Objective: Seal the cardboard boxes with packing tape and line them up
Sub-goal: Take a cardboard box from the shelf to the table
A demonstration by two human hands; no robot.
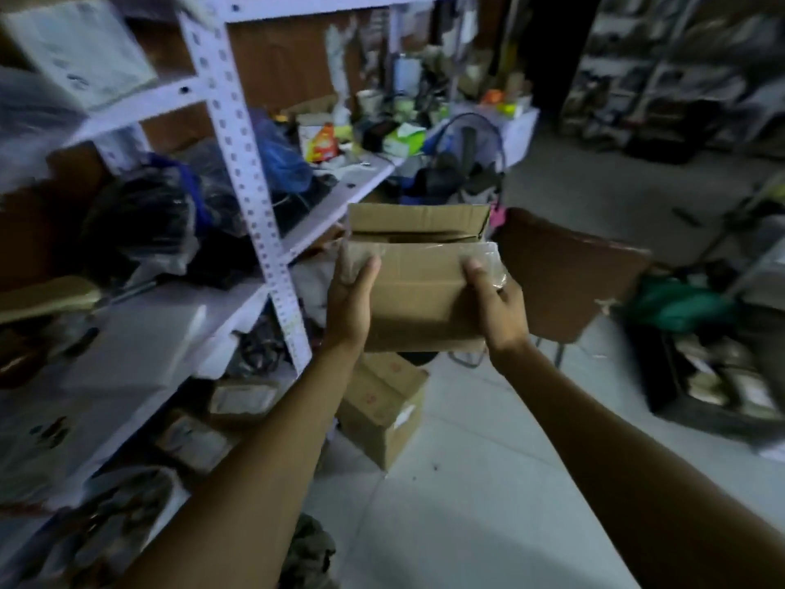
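gripping a creased brown cardboard box (418, 286), left hand (349, 303) and right hand (497, 308)

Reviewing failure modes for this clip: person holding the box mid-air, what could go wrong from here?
1. The held box has its far flap still up, showing a dark gap, so the contents could spill if it tips.
2. The left hand and right hand grip only the sides, with nothing underneath; it may slip.
3. Another box on the floor lies just below, a possible trip or drop target.
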